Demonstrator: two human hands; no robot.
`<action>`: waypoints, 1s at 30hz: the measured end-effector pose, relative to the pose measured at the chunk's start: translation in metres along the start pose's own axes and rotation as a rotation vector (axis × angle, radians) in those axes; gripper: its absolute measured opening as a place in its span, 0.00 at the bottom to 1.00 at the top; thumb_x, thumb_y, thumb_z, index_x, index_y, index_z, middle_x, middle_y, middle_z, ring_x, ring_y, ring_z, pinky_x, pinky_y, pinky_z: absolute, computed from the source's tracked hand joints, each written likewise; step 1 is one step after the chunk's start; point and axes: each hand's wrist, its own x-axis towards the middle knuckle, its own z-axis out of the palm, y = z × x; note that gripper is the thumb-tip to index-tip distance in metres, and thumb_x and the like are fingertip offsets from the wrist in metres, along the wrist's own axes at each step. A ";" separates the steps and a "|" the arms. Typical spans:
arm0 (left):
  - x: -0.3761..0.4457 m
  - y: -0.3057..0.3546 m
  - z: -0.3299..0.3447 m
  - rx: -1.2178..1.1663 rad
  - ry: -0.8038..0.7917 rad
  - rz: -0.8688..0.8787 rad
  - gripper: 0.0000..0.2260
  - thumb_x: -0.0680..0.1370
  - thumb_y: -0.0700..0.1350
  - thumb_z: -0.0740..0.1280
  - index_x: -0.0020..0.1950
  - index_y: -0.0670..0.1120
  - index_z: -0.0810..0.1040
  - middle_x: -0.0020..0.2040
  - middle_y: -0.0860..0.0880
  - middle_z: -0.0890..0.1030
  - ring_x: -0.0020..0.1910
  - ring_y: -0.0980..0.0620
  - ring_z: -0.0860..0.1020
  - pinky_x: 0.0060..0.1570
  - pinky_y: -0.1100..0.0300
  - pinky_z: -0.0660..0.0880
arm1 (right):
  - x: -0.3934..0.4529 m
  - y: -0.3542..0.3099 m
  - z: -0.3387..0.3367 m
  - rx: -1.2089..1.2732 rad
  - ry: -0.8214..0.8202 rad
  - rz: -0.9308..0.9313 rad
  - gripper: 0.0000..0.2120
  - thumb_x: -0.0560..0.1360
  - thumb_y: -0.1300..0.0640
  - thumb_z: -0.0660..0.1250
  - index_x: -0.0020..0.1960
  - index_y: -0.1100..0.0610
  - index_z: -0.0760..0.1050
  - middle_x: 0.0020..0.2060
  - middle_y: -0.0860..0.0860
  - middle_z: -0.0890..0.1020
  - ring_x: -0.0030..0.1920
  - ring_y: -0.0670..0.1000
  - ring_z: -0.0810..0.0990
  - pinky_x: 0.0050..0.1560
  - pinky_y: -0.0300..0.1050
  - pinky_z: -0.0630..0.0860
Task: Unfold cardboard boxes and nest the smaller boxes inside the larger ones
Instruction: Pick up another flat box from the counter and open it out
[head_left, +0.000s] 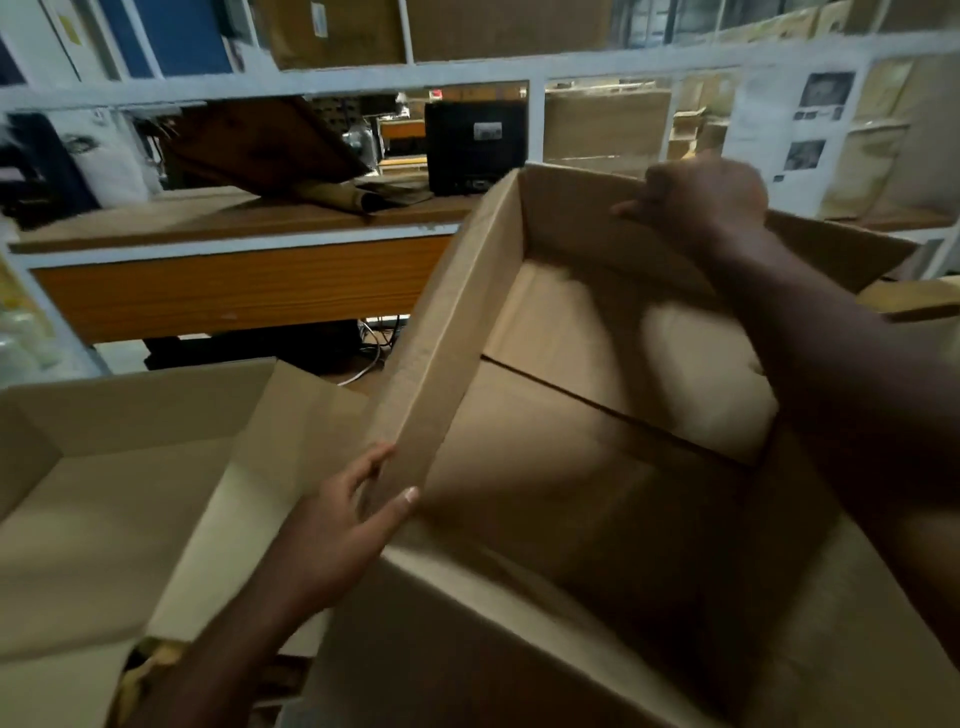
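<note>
- I see my left hand (332, 525) at the near-left corner of the box (587, 415), thumb inside the wall and fingers curled round its outer face, pinching the edge.
- My right hand (701, 200) is up at the far wall of the box, fingers curled over the top rim and gripping it.
- The box is opened out and tilted, mouth toward me; its bottom flaps meet along a dark seam across the floor.
- It sits within a bigger box (467, 649), whose near flap and wall show below and to the right; I cannot tell whether it rests on that box's floor.
- A third open box (104, 509) lies to the left, just beside my left forearm.
- Behind stands a wooden desk (234, 280) with a black case (475, 145) on it, and shelves (363, 73) above holding flat cardboard.
</note>
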 end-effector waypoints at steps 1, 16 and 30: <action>-0.011 -0.004 -0.007 0.038 0.053 0.009 0.30 0.76 0.61 0.71 0.78 0.62 0.69 0.71 0.62 0.74 0.67 0.59 0.75 0.65 0.55 0.75 | 0.003 -0.008 -0.012 -0.002 0.019 0.016 0.25 0.79 0.34 0.67 0.55 0.56 0.81 0.44 0.58 0.81 0.44 0.61 0.80 0.43 0.55 0.76; -0.015 -0.014 -0.031 0.178 0.594 -0.124 0.43 0.74 0.49 0.77 0.83 0.56 0.56 0.83 0.51 0.61 0.79 0.42 0.64 0.73 0.40 0.64 | 0.031 -0.036 -0.090 0.086 0.183 0.016 0.32 0.77 0.26 0.61 0.44 0.57 0.75 0.34 0.58 0.71 0.42 0.65 0.80 0.40 0.53 0.70; -0.053 0.068 -0.126 0.370 1.067 -0.039 0.12 0.79 0.48 0.73 0.62 0.50 0.85 0.50 0.52 0.86 0.48 0.51 0.83 0.49 0.54 0.78 | 0.096 -0.093 -0.063 0.495 0.128 -0.158 0.33 0.78 0.29 0.65 0.55 0.61 0.82 0.45 0.63 0.80 0.48 0.66 0.81 0.46 0.57 0.77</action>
